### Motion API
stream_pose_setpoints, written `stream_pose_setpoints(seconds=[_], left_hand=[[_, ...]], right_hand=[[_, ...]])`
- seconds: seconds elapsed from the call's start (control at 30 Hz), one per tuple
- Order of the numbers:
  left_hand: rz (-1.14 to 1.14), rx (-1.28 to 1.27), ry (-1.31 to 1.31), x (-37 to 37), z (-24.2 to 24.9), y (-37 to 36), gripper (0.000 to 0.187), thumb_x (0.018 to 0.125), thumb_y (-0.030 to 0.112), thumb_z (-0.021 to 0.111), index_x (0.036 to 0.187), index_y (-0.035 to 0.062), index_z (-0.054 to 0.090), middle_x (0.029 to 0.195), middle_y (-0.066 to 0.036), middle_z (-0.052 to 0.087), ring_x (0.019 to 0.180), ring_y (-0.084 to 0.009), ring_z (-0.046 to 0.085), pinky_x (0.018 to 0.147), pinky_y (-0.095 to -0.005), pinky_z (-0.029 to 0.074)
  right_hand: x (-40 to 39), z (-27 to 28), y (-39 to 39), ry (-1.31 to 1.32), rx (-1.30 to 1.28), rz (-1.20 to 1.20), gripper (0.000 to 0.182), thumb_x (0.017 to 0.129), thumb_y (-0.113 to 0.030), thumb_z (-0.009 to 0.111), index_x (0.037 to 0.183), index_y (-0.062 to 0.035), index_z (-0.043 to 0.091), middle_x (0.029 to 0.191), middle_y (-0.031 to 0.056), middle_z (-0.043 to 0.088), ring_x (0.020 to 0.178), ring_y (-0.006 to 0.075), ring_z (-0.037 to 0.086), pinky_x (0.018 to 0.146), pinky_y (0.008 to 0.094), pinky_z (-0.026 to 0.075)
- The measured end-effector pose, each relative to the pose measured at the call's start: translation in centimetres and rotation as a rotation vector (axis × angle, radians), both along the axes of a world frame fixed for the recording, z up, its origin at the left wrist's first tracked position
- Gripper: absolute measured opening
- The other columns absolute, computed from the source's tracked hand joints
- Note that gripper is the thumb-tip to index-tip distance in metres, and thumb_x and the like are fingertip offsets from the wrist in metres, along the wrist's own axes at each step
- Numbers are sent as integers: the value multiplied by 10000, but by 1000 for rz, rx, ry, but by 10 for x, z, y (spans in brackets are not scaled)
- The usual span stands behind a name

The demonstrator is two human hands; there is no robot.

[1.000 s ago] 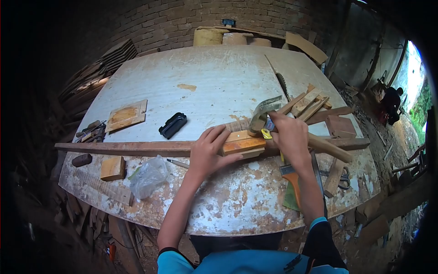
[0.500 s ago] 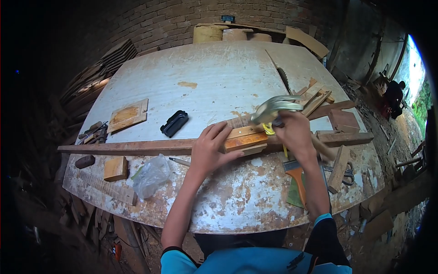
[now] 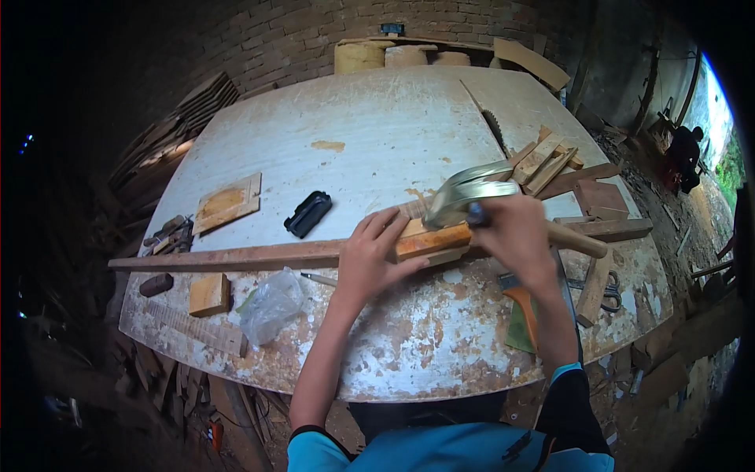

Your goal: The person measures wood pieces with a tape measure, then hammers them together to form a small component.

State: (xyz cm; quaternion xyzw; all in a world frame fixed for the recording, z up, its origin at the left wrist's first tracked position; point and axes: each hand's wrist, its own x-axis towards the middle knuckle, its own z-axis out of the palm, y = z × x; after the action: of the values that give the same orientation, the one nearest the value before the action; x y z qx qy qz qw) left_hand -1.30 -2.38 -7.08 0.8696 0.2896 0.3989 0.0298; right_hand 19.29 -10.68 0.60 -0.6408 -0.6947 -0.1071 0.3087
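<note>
My left hand (image 3: 368, 256) is wrapped around the left end of a small assembly of wooden pieces (image 3: 431, 241), pressing it down over a long wooden bar (image 3: 228, 257). Gripped in my right hand (image 3: 515, 234) is a claw hammer (image 3: 470, 193) with a shiny metal head and a wooden handle pointing right. Its striking face is at the top of the wood, close to my left fingers, and the head is slightly blurred. Whatever lies directly under the face is hidden. Near my left forearm are a pen (image 3: 318, 278) and a crumpled clear plastic bag (image 3: 273, 307).
A paintbrush (image 3: 521, 307) and scissors (image 3: 611, 293) lie at the right, near wood offcuts (image 3: 543, 164). A handsaw (image 3: 491, 122) rests farther back. At the left are a black case (image 3: 307, 214), a wooden panel (image 3: 228, 203) and a block (image 3: 209, 295). Another person (image 3: 683, 160) is far right.
The hammer head has come down onto the top of the wood, covering a small bright spot seen there before. Its handle now shows further right. The whole view has shifted slightly.
</note>
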Motion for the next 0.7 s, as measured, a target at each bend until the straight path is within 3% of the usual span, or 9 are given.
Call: stream_pose_setpoints(seconds=[0.07, 0.1, 0.2, 0.27, 0.3, 0.37, 0.4, 0.5, 0.7], left_hand=[[2, -23, -12, 0, -3, -1, 658, 614, 429, 790, 1131, 58, 620, 1166, -138, 584, 1060, -304, 565, 889, -395, 468], [5, -27, -14, 0, -3, -1, 657, 615, 430, 789, 1130, 58, 620, 1167, -137, 584, 1062, -304, 564, 890, -395, 468], [-3, -9, -9, -1, -3, 0, 648, 626, 438, 774, 1124, 55, 617, 1171, -131, 578, 1063, -304, 556, 883, -395, 470], [-4, 20, -16, -1, -6, 1, 632, 644, 448, 752, 1114, 49, 613, 1174, -125, 567, 1058, -308, 543, 869, -394, 474], [0, 4, -25, -1, -7, -1, 633, 638, 441, 761, 1117, 52, 616, 1174, -127, 572, 1062, -307, 547, 878, -395, 471], [4, -25, -33, -1, -5, -2, 636, 626, 428, 780, 1121, 60, 622, 1176, -131, 580, 1070, -305, 557, 894, -398, 464], [-2, -18, -29, -2, -6, -3, 638, 632, 436, 772, 1120, 55, 618, 1175, -130, 576, 1068, -307, 551, 890, -398, 465], [-13, 17, -31, -2, -7, -1, 644, 649, 460, 748, 1116, 39, 606, 1171, -128, 565, 1062, -313, 534, 877, -398, 467], [-12, 22, -13, -3, -7, -2, 649, 657, 473, 737, 1120, 40, 601, 1177, -130, 559, 1065, -313, 525, 880, -401, 462]], right_hand=[[7, 3, -14, 145, 183, 101, 114, 698, -163, 677, 791, -96, 678, 646, 94, 621, 594, 299, 618, 583, 358, 502], [12, 4, -23, 111, 240, 113, 262, 690, -36, 733, 937, -15, 650, 806, 59, 663, 706, 113, 623, 629, 285, 506], [16, 10, -50, 291, 517, 99, 344, 737, -52, 746, 1037, -10, 584, 956, 96, 633, 732, 182, 628, 632, 319, 514], [6, 23, -63, 769, 619, 282, 256, 790, -37, 700, 994, 10, 552, 828, 82, 601, 640, 180, 587, 570, 335, 500], [2, 28, -64, 854, 620, 318, 186, 827, -70, 672, 932, 8, 539, 707, 59, 562, 572, 136, 540, 533, 307, 473], [-1, 31, -68, 918, 541, 329, 144, 854, -99, 647, 896, -5, 547, 628, 42, 537, 530, 116, 518, 515, 282, 454], [0, 33, -67, 1001, 496, 331, 122, 796, -49, 693, 806, 17, 591, 599, 41, 576, 514, 113, 568, 498, 236, 469], [-1, 18, -56, 939, 388, 133, 111, 847, -109, 658, 876, -32, 582, 630, 16, 548, 511, 95, 519, 498, 258, 445], [1, 8, -42, 919, 216, 283, 197, 804, -78, 670, 923, -10, 528, 689, 48, 570, 552, 114, 568, 511, 258, 470]])
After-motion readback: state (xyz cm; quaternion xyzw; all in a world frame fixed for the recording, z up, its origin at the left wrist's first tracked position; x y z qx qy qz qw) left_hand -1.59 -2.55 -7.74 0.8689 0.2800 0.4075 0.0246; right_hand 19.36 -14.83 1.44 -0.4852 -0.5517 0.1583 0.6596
